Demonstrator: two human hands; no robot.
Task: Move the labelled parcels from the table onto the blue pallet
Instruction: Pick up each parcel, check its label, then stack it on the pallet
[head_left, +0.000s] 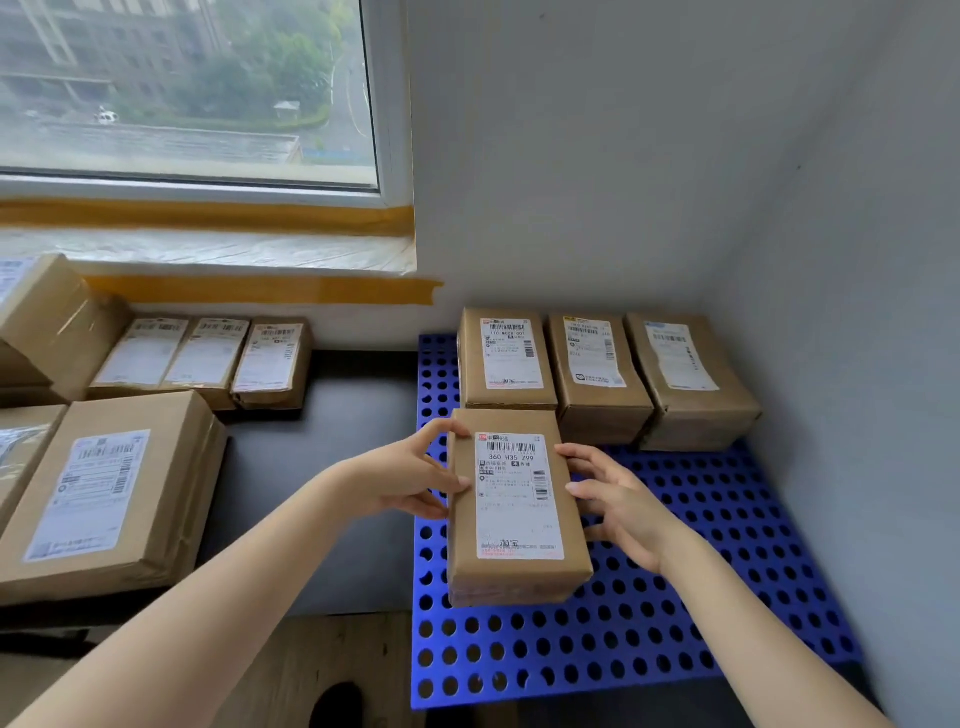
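A brown labelled parcel (514, 514) sits on or just above the blue perforated pallet (675, 613), in front of a back row of three parcels (506, 358), (597, 374), (685, 374). My left hand (410, 478) grips its left side, fingers over the top far corner and thumb on the label's edge. My right hand (618, 499) touches its right side with the fingers loosely spread. More labelled parcels lie on the dark table (337, 447): a row of three (208, 358) at the back and a large one (104, 493) nearer.
A grey wall closes the right side and the back behind the pallet. A window with a taped sill runs above the table. Another stacked box (47, 317) is at the far left. The floor shows below the table's front edge.
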